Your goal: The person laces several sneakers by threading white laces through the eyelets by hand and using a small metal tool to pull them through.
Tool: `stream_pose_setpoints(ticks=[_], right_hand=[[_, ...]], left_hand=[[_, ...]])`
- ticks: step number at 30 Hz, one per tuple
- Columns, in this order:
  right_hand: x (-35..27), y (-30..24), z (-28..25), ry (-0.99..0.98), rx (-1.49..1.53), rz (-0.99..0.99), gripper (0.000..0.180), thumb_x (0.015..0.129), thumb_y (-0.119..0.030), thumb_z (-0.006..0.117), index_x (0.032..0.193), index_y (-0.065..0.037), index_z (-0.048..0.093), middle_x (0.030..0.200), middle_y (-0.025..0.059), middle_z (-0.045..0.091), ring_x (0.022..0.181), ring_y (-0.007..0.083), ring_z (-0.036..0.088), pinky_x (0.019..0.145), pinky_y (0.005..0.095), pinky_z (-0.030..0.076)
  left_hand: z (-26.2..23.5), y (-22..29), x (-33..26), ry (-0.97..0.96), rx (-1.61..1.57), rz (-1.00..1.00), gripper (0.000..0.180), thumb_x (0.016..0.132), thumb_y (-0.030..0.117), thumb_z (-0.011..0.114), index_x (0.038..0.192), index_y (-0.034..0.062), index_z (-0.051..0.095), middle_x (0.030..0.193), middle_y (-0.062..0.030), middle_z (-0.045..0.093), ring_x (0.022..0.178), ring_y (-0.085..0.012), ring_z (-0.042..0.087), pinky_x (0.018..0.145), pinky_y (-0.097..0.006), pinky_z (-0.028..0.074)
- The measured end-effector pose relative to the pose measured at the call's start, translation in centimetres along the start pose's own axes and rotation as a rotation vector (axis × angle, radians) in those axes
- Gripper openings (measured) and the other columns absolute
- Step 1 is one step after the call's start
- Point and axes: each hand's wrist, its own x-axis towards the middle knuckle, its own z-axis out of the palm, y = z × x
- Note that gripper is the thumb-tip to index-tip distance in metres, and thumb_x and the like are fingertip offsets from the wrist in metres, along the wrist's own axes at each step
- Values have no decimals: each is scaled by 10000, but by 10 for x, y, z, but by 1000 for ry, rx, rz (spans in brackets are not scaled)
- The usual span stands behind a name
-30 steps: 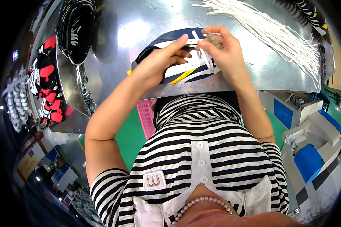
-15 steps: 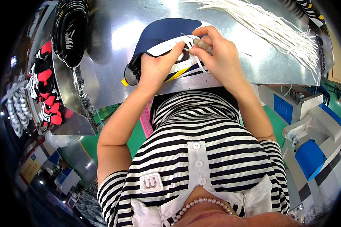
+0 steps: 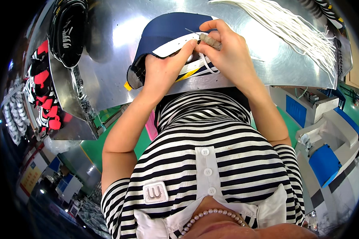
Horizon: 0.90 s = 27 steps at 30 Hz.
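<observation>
A navy blue shoe upper (image 3: 167, 32) with a white eyelet strip lies on the shiny metal table (image 3: 119, 71) near its front edge. My left hand (image 3: 163, 69) grips the upper from below, thumb pressed on the white strip. My right hand (image 3: 227, 51) holds a small tool with a brownish handle (image 3: 210, 41), its thin metal tip pointing left over the white strip. A white lace (image 3: 205, 63) hangs under my right hand.
A bundle of white laces (image 3: 295, 32) fans across the table's right side. Black shoe uppers (image 3: 70, 32) are stacked at the left, with red and black ones (image 3: 44, 95) on a lower shelf. Blue and white machines (image 3: 331, 143) stand on the green floor at the right.
The navy upper has been turned and lifted, so more of its blue side shows. Both hands have moved up and away from me, and the tool now shows in my right hand.
</observation>
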Motion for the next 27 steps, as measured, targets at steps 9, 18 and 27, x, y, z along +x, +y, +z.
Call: stream_pose_setpoints(ticks=[9, 18, 27], right_hand=[[-12, -13, -22, -23, -67, -124, 146, 878, -164, 661, 920, -48, 582, 735, 92, 670, 655, 278, 654, 591, 370, 493], [-8, -6, -21, 20, -79, -188, 104, 865, -131, 660, 872, -47, 601, 666, 91, 648, 584, 280, 630, 547, 374, 479], [-12, -13, -25, -73, -103, -76, 118, 888, -89, 665, 928, 10, 614, 751, 105, 684, 682, 181, 673, 625, 277, 506]], left_hand=[[0, -6, 1, 34, 44, 48, 160, 832, 120, 754, 920, -6, 709, 830, -40, 725, 729, -112, 682, 649, -242, 509], [0, -1, -1, 16, 2, 39, 147, 843, 103, 735, 934, -10, 707, 846, -42, 725, 742, -115, 683, 656, -248, 514], [-3, -5, -3, -12, 18, 80, 157, 851, 102, 729, 946, -20, 702, 857, -53, 725, 736, -115, 680, 648, -248, 513]])
